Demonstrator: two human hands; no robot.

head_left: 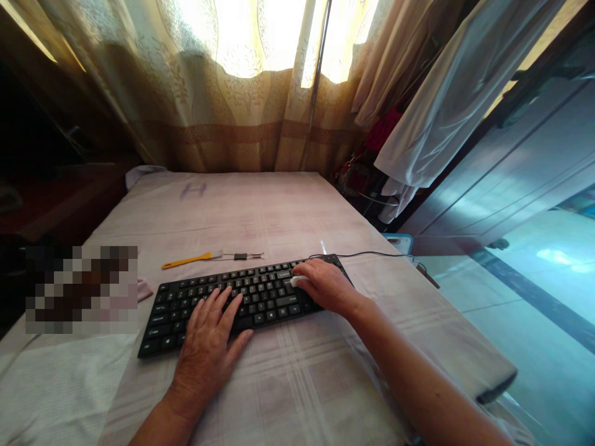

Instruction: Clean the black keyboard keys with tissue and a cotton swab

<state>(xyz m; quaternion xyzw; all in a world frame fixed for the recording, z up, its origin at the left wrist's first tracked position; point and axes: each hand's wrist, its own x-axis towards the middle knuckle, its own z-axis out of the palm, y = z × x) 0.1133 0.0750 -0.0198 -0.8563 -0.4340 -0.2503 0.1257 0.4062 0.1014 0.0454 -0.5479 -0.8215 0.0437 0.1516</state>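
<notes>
A black computer keyboard [260,297] lies slightly slanted on the pale checked cloth. My left hand [209,334] rests on its left half, fingers spread over the keys and the thumb on the cloth in front. My right hand [325,285] is closed on a small white wad [300,281], pressed against the keys on the right side. I cannot tell whether the wad is cotton or tissue. Behind the keyboard lie a yellow-handled brush [188,261] and a thin wire tool with a black grip [240,256].
A black cable [367,253] runs from the keyboard to the right edge of the cloth-covered surface [260,210]. Patterned curtains [186,105] hang behind it. White garments [427,124] hang at right, near a door [520,155]. A blurred-out patch covers something at left.
</notes>
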